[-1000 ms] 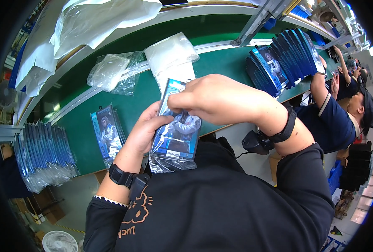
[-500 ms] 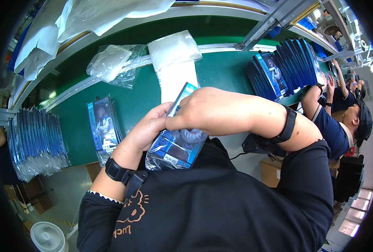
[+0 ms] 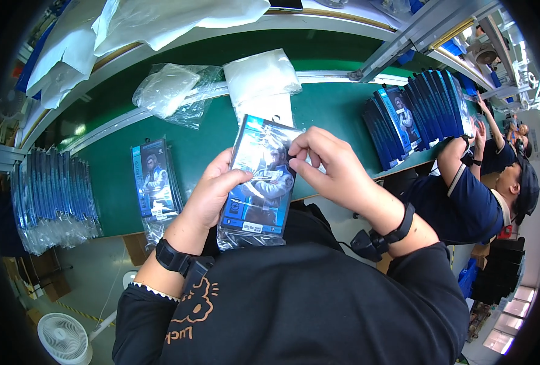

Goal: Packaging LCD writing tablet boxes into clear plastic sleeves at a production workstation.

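Observation:
A flat blue box in a clear plastic bag (image 3: pixel 259 207), printed with a figure in grey clothing, is held tilted in front of my chest. My left hand (image 3: pixel 212 190) is closed on its left edge, thumb lying across the front. At the upper right edge, my right hand (image 3: pixel 337 167) has curled fingers, with thumb and forefinger pinching the edge or the bag film there. The bag's loose end hangs below the box. Left of my hands, a small pile of matching bagged boxes (image 3: pixel 154 188) lies on the green table (image 3: pixel 115 210).
White plastic bags (image 3: pixel 262 76) are stacked beyond my hands, beside a crumpled clear bag (image 3: pixel 171 91). Rows of blue packages stand at far left (image 3: pixel 57 194) and right (image 3: pixel 428 109). A co-worker (image 3: pixel 465 201) sits at right. A white fan (image 3: pixel 65 338) stands lower left.
My right hand has moved from across the box's top to its right edge, uncovering the front. The box has turned more upright and its front faces me.

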Demonstrator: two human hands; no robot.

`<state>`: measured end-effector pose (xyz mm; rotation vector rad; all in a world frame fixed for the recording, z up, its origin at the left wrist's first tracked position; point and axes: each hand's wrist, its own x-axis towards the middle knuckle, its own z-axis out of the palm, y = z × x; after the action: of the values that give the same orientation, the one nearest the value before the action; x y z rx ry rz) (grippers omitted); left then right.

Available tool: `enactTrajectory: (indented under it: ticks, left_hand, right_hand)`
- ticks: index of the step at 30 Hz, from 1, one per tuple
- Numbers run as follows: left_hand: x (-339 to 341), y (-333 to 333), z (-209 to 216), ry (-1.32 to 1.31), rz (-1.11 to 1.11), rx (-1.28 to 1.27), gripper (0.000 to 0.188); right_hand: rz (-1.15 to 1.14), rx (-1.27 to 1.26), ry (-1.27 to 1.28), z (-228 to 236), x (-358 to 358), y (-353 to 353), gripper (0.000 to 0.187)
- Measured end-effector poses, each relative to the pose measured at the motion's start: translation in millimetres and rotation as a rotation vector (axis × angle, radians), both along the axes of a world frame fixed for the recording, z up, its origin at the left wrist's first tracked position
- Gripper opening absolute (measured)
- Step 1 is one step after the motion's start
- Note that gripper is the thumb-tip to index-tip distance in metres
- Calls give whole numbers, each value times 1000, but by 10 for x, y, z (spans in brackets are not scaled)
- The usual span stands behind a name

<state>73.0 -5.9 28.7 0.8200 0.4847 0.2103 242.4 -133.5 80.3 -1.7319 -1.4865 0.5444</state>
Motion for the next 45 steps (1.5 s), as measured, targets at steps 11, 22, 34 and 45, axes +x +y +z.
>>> enactTrajectory:
  ticks: [11,22,34,45]
  left_hand:
    - [100,-125,-10,-53,184,81,40]
    - [166,-200,-59,-56,275,154,43]
    - [137,-274,-119,-53,265,200,51]
    - [53,-225,-244,-31,359,110,41]
  right_hand:
    - [-421,-138,157,-347,-193,120,33]
    - [-459,171,159,-458,-293,97,12]
    - [-512,-79,769,-644,-270,242,13]
    - [-501,69,1139,-631,-291,168,9]
